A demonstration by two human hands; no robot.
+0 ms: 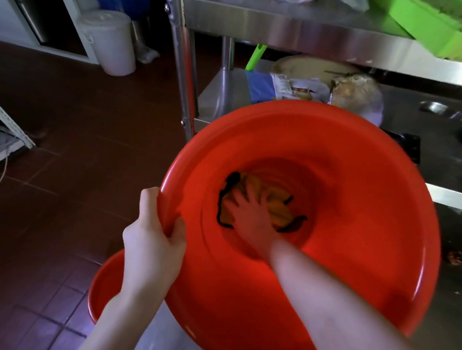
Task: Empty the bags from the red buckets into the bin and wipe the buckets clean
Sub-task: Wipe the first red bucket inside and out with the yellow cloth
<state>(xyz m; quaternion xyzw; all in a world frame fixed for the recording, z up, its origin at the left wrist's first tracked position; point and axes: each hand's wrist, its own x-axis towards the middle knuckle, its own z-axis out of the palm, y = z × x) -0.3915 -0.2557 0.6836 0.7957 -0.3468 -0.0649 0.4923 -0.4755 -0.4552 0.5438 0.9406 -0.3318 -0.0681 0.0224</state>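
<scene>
Over brown floor tiles (69, 137), left hand (151, 236) clutching the red plastic bucket (342, 193) by its rim may slip as flat right hand (251, 214) presses yellow cloth (277, 196).

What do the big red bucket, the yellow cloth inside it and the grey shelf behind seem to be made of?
Big red bucket: plastic, glossy; smooth moulded rim with highlights. Yellow cloth with black edging: probably soft fabric, matte, though blurred. Grey shelf: likely stainless steel, brushed, with dull reflections.
</scene>
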